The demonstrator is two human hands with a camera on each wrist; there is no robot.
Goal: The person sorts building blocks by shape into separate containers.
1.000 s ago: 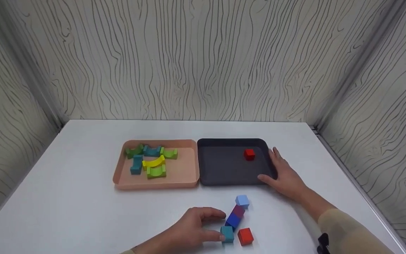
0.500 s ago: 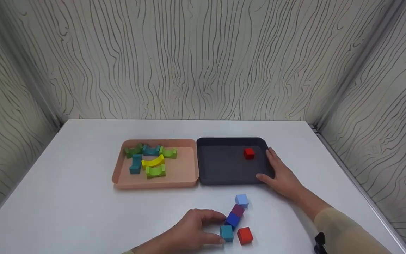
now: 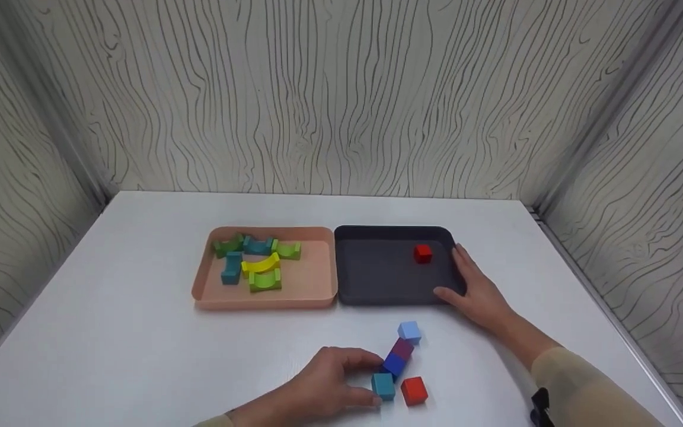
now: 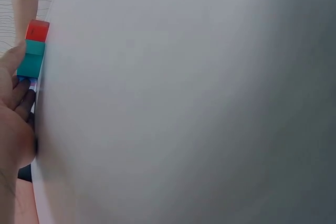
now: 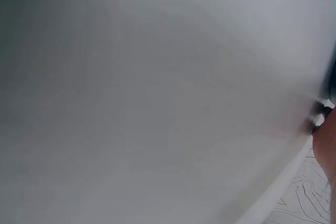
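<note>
A white worktop (image 3: 140, 332) carries a pink tray (image 3: 306, 293) and a black tray (image 3: 377, 279) side by side. The black tray's right rim is steadied by the right hand (image 3: 478, 293), fingers straight. A teal cube (image 3: 383, 385) near the front edge is pinched in the left hand's (image 3: 324, 388) grip, touching a blue cube (image 3: 393, 365); bare worktop is left around them.

The teal cube (image 3: 383, 386) sat flat on the white table, in front of the black tray (image 3: 371, 279) and well apart from it, pinched between the thumb and fingers of the left hand (image 3: 324, 385). The black tray, shallow and square with rounded corners, lay flat with the right hand (image 3: 476, 290) resting open against its right rim. Inside it, near the far right corner, stood one small red cube (image 3: 422, 254).
</note>
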